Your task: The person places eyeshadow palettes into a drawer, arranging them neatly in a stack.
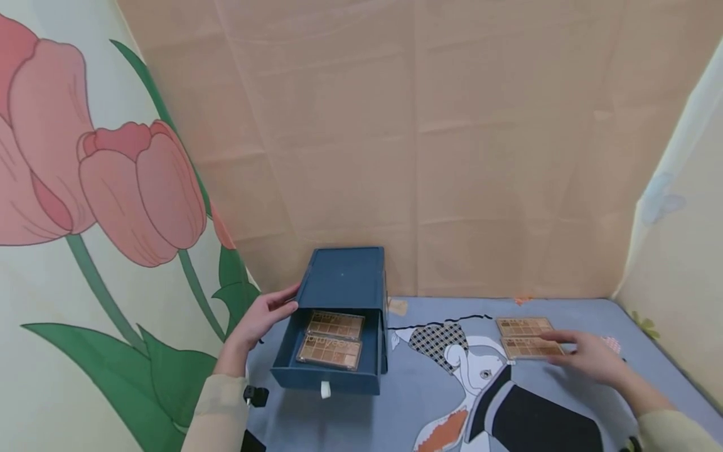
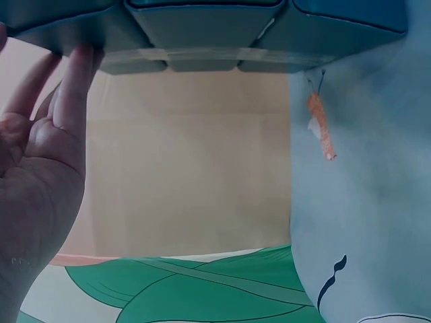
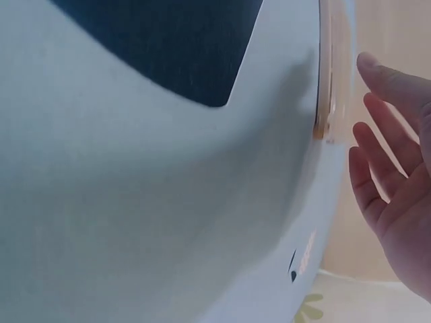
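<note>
A dark blue drawer box (image 1: 341, 276) stands left of centre, its drawer (image 1: 353, 382) pulled out toward me. Inside the drawer lie two clear-lidded makeup palettes, a rear palette (image 1: 337, 326) and a front palette (image 1: 329, 351). My left hand (image 1: 261, 323) touches the box's left side with extended fingers (image 2: 75, 91). On the table at right, a far palette (image 1: 522, 326) and a near palette (image 1: 525, 348) lie one behind the other. My right hand (image 1: 590, 356) hovers at the near palette's right end, its loose fingers (image 3: 390, 134) apart from the palette edge (image 3: 326, 74).
A blue tablecloth (image 1: 316, 420) with a printed dressed rabbit (image 1: 474, 383) covers the table. Behind it hangs a tan cloth (image 1: 339, 125). A tulip-printed panel (image 1: 130, 188) rises close on the left, and a pale panel (image 1: 683, 270) borders the right.
</note>
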Tool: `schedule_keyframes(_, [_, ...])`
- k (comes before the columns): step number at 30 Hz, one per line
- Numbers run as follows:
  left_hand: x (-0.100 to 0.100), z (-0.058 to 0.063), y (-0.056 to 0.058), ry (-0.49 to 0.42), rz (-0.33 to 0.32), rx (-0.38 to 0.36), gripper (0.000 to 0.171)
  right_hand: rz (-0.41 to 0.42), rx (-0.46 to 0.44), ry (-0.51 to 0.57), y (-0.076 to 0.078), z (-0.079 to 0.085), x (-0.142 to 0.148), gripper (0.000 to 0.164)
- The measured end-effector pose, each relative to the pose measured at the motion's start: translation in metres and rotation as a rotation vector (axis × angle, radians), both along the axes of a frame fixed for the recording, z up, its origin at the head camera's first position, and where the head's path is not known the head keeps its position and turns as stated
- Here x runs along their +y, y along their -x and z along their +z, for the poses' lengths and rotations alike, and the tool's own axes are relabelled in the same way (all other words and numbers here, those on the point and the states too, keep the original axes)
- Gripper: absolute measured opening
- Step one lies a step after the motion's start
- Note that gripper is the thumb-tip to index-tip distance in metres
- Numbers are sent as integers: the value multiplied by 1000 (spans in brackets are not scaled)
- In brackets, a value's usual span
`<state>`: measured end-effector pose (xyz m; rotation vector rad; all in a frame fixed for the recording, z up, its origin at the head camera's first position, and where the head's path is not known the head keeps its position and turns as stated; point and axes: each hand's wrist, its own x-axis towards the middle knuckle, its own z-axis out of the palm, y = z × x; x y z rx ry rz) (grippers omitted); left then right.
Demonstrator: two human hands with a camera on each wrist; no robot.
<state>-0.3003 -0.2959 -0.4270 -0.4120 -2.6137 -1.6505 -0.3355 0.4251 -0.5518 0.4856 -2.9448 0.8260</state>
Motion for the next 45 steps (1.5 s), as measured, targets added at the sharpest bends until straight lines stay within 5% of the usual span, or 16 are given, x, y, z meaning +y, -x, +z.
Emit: schedule_keyframes(45, [1,1,-1,-10,-1,-8,62,-56,-32,-46,18,-21,11,63])
